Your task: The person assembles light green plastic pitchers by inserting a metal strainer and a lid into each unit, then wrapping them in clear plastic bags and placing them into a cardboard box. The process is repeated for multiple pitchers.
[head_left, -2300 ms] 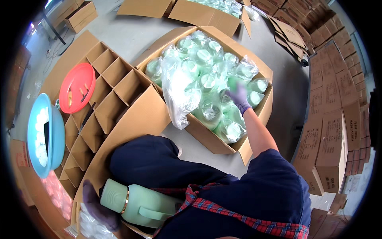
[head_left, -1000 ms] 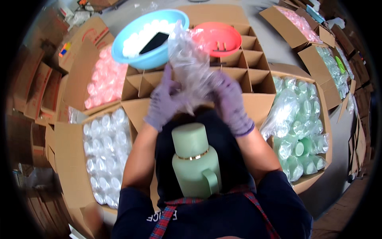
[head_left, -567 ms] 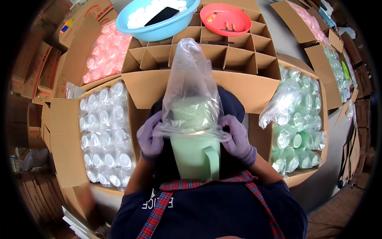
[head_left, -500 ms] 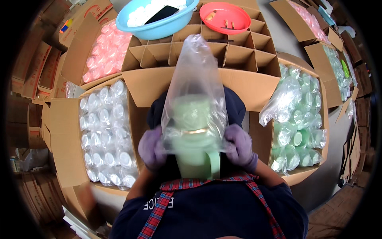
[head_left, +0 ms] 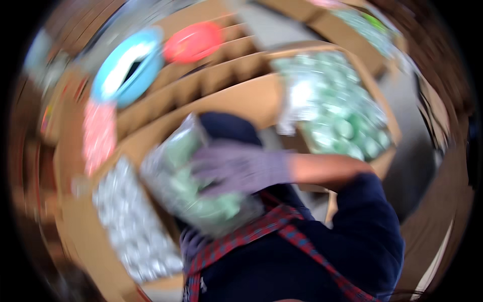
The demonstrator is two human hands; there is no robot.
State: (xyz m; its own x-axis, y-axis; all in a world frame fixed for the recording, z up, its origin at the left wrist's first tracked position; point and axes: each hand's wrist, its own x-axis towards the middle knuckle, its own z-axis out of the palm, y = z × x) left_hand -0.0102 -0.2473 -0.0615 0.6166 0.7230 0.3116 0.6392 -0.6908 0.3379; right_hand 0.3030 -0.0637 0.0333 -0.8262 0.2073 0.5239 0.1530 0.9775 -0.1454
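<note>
A light green mug (head_left: 221, 207) lies tilted in a clear plastic bag (head_left: 160, 160) against my lap, its upper end toward the far side. Across its middle is my right hand (head_left: 236, 168) in a purple glove, its fingers wrapped over the bagged mug and blurred by motion. My left hand (head_left: 193, 245), also gloved in purple, shows only in part below the near end of the bag, beside the plaid apron strap. Its fingers are mostly hidden.
On the left a carton holds bagged whitish cups (head_left: 136, 226); on the right another holds bagged green cups (head_left: 337, 105). Ahead is a divided carton (head_left: 201, 75) with a blue basin (head_left: 103, 75) and a red basin (head_left: 193, 43) on it. Pink bagged items (head_left: 99, 136) lie far left.
The bag, earlier held at its mouth by both hands and half over the mug, now covers most of it. The mug has tilted, my right hand has come across it, and the view has turned.
</note>
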